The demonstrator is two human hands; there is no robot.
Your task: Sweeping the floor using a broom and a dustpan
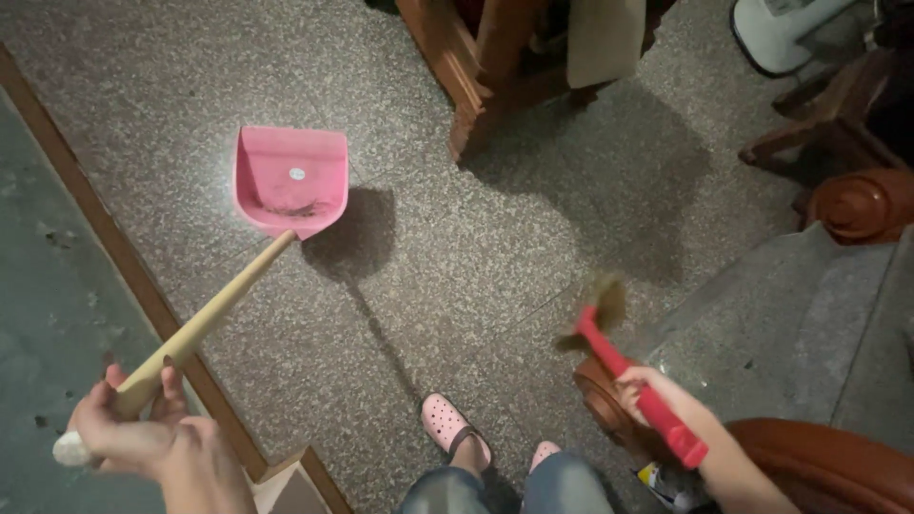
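My left hand (133, 428) grips the end of a long pale wooden handle (205, 324) that runs up to a pink dustpan (290, 181). The pan rests on the speckled stone floor and holds a little dark debris. My right hand (643, 385) holds a red-handled hand broom (633, 381); its brown bristles (602, 306) hover over the floor to the right of the dustpan. My feet in pink clogs (447, 424) stand between the two hands at the bottom.
Carved wooden furniture legs (471, 86) stand at the top centre, more dark wooden furniture (847, 181) at the right. A white fan base (776, 33) is at top right. A wooden strip (114, 247) borders the floor on the left. A raised stone step (790, 324) lies at right.
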